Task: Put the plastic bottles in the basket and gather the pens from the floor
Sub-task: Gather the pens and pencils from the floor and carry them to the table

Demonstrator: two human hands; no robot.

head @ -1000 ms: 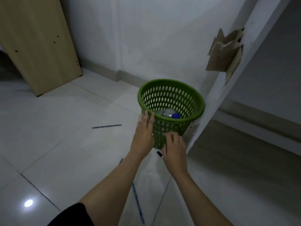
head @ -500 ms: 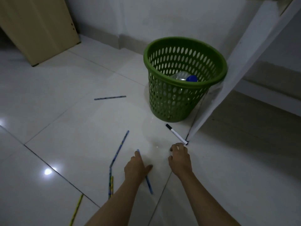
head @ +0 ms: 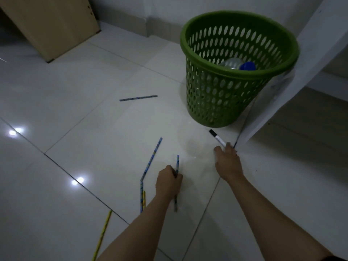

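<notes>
A green perforated basket (head: 222, 102) stands on the tiled floor and holds a clear plastic bottle (head: 230, 63) with a blue cap. My left hand (head: 168, 180) is closed around a blue pen (head: 177, 162) lying on the floor. My right hand (head: 227, 161) touches the near end of a black-capped white marker (head: 217, 138) in front of the basket; its grip is blurred. More blue pens lie at the left (head: 138, 98) and near my left hand (head: 152, 158), (head: 141, 198). A yellow pen (head: 102, 236) lies nearest me.
A slanted white beam (head: 293, 72) rises just right of the basket. A wooden board (head: 50, 25) leans at the far left against the white wall. The glossy white tile floor (head: 56, 110) reflects ceiling lights.
Both hands left the basket and dropped to the floor. My left hand closed on the blue pen; my right hand reached the marker's end.
</notes>
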